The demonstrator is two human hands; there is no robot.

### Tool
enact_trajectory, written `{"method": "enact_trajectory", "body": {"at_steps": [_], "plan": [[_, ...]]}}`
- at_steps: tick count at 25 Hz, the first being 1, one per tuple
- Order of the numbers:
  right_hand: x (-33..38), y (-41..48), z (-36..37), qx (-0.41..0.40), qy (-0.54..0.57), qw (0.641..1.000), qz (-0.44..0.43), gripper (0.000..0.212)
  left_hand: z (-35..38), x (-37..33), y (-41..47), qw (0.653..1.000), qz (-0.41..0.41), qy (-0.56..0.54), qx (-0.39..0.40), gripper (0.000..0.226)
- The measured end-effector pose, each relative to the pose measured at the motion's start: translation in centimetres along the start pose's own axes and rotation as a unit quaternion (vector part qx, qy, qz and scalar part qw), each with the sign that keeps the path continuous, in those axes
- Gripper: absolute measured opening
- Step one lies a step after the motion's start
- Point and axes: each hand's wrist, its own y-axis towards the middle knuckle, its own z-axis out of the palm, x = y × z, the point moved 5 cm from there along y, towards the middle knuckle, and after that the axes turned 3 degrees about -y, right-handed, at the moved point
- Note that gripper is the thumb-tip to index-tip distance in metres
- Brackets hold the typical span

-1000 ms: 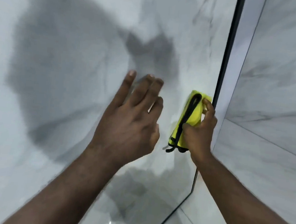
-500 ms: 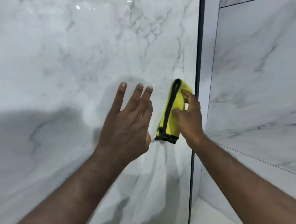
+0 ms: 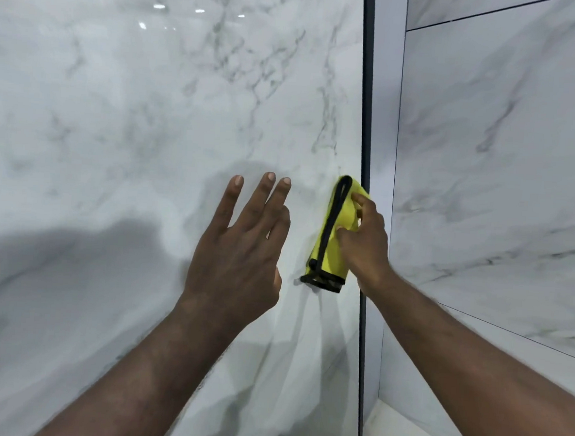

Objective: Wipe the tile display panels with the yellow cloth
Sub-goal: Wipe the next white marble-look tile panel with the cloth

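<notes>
The wiping looks to be mid-course, not near its end. The bright yellow folded cloth with black-stitched edging (image 3: 336, 245) is pressed against the big glossy white marble-veined tile panel (image 3: 143, 116), about halfway up and just beside the dark vertical strip (image 3: 366, 104) that closes the panel's right edge. The glaze shows no streak, damp patch or dust line, so I cannot tell which parts of this panel have been covered. As a judgement, at least the stretch above and below the cloth along that edge is left. The grey-veined white panels on the adjoining wall to the right (image 3: 507, 172) are well apart from the cloth and have no hand on them, so they probably remain too.

The right hand (image 3: 367, 247) holds the cloth to the tile, its forefinger laid along the upper part and its thumb pressed into the middle; the other fingers are hidden behind the hand. The left hand (image 3: 239, 252) is raised flat toward the panel to the left of the cloth, its fingers (image 3: 236, 183) straight and slightly spread, holding nothing. Whether they touch the glaze I cannot tell.

The cloth is folded into a narrow upright pad. The black trim runs up its left side and loops over the top, and a second black band crosses the bottom with a short loose end sticking out.
</notes>
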Motion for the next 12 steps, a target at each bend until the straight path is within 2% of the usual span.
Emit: {"method": "enact_trajectory", "body": {"at_steps": [3, 4, 6, 7, 9, 10, 12], "plan": [[-0.1, 1.0, -0.4, 0.010, -0.022, 0.992, -0.126, 0.066, 1.1, -1.2, 1.9, 1.000, -0.005, -0.004, 0.012, 0.068], [-0.9, 1.9, -0.6, 0.006, -0.008, 0.995, -0.097, 0.066, 1.5, -1.6, 2.4, 1.000, -0.006, -0.003, 0.012, 0.068], [-3.3, 2.9, -0.5, 0.007, 0.035, 0.999, 0.030, 0.064, 2.1, -2.3, 2.9, 1.000, -0.013, 0.002, 0.018, 0.070], [-3.9, 2.8, -0.2, 0.003, 0.040, 0.999, 0.026, 0.063, 2.6, -2.7, 3.3, 0.999, -0.016, 0.005, 0.027, 0.071], [-5.2, 1.8, 0.7, -0.009, 0.035, 0.998, -0.047, 0.062, 3.8, -3.8, 4.1, 0.999, -0.016, 0.005, 0.043, 0.073], [-6.6, 1.2, 1.2, -0.014, 0.045, 0.998, -0.043, 0.060, 4.3, -4.5, 4.4, 0.999, -0.013, 0.006, 0.051, 0.074], [-10.8, -0.2, 2.3, -0.015, 0.089, 0.994, 0.068, 0.060, 5.5, -5.8, 4.5, 0.998, -0.009, 0.015, 0.066, 0.075]]}}
